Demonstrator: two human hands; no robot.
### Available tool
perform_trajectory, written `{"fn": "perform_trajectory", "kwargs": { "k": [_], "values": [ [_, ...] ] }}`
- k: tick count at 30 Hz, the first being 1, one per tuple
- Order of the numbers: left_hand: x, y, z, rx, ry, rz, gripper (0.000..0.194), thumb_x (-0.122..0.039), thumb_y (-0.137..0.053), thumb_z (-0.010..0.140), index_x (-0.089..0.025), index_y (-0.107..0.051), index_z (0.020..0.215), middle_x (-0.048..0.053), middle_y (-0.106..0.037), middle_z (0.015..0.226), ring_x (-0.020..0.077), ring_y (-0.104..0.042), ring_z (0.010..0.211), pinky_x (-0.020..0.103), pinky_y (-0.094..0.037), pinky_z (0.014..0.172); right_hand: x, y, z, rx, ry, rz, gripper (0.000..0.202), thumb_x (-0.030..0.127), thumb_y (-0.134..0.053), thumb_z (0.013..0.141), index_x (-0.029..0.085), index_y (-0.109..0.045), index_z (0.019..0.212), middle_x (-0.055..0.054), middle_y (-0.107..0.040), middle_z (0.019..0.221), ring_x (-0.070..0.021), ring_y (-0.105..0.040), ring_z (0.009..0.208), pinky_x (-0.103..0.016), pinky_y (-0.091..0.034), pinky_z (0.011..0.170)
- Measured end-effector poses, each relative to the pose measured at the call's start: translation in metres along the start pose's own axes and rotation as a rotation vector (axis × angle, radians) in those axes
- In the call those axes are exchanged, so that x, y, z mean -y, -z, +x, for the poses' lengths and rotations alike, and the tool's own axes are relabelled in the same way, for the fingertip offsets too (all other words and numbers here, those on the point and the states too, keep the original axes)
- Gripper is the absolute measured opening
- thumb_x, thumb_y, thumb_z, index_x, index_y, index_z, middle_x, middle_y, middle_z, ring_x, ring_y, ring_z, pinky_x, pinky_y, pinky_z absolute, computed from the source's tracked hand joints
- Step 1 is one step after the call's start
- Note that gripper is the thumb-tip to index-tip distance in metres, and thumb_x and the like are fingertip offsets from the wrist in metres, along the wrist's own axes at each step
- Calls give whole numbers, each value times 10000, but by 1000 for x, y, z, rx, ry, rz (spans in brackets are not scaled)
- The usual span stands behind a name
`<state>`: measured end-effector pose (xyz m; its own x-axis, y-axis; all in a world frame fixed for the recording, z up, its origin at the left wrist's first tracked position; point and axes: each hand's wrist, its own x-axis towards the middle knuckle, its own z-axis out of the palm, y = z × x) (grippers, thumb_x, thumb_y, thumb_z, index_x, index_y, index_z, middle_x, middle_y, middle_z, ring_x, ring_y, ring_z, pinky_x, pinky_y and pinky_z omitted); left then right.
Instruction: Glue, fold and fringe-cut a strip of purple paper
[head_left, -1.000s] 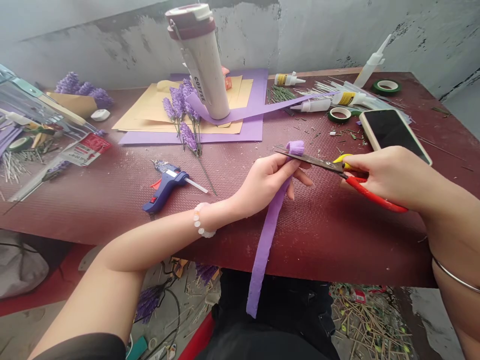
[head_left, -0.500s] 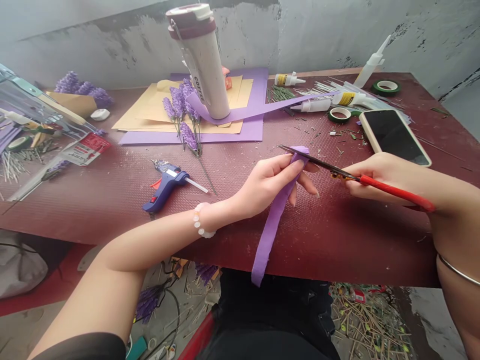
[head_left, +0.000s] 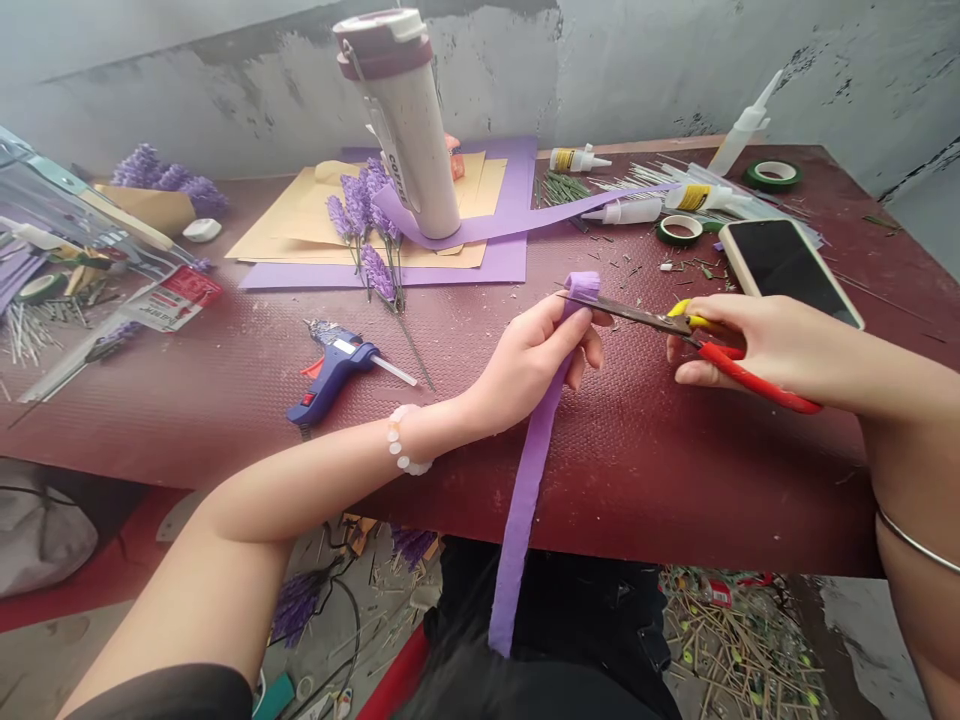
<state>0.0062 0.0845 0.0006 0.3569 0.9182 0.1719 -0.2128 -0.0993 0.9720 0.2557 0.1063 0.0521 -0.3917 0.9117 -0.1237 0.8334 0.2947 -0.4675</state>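
My left hand [head_left: 536,355] pinches a long purple paper strip [head_left: 525,490] near its upper end, which folds over above the thumb. The rest of the strip hangs down past the table's front edge over my lap. My right hand [head_left: 765,350] is closed on the handles of a pair of scissors [head_left: 637,315], one red and one yellow where they show. The dark blades reach left to the folded end of the strip, just above my left thumb. Whether they are cutting into the paper I cannot tell.
A glue gun [head_left: 334,370] and lavender-like purple flowers [head_left: 367,220] lie left of my hands. A coffee tumbler [head_left: 409,130] stands on paper sheets [head_left: 285,215]. To the right are a phone [head_left: 791,270], glue bottles [head_left: 739,140] and green tape rolls [head_left: 772,176].
My left hand has shifted slightly left with the strip, whose loose end hangs lower. My right hand has turned the scissors and moved left, so the yellow handle now shows.
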Motion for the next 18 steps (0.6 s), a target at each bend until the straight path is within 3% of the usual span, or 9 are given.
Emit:
{"fn": "perform_trajectory", "kwargs": {
  "k": [4, 9, 14, 18],
  "values": [
    [0, 1, 1, 19, 8, 60, 242, -249, -577, 1160, -164, -633, 940, 21, -804, 845, 56, -656, 545, 186, -553, 592, -2, -5, 0, -148, 65, -147, 780, 1027, -466, 760, 287, -677, 889, -165, -757, 947, -374, -689, 876, -501, -551, 776],
    [1, 2, 0, 9, -14, 92, 253, -287, -589, 1156, -158, -646, 945, 71, -861, 932, 69, -702, 581, 195, -585, 630, -9, -11, -1, -139, 93, -225, 809, 952, -487, 855, 241, -760, 1129, -211, -762, 1087, -430, -709, 992, -551, -582, 853],
    [4, 2, 0, 20, 5, 112, 260, -313, -603, 1150, -156, -661, 951, 73, -867, 930, 75, -711, 573, 205, -586, 624, -6, -11, -2, -128, 86, -191, 781, 975, -496, 831, 261, -725, 1049, -203, -767, 1054, -440, -718, 951, -557, -580, 811],
    [2, 1, 0, 35, -5, 100, 286, -363, -639, 1137, -160, -659, 937, 68, -863, 909, 72, -694, 548, 208, -579, 611, -6, -12, -2, -138, 134, -82, 557, 854, -539, 882, 300, -588, 887, -106, -721, 798, -332, -657, 709, -468, -511, 689]
  ]
}}
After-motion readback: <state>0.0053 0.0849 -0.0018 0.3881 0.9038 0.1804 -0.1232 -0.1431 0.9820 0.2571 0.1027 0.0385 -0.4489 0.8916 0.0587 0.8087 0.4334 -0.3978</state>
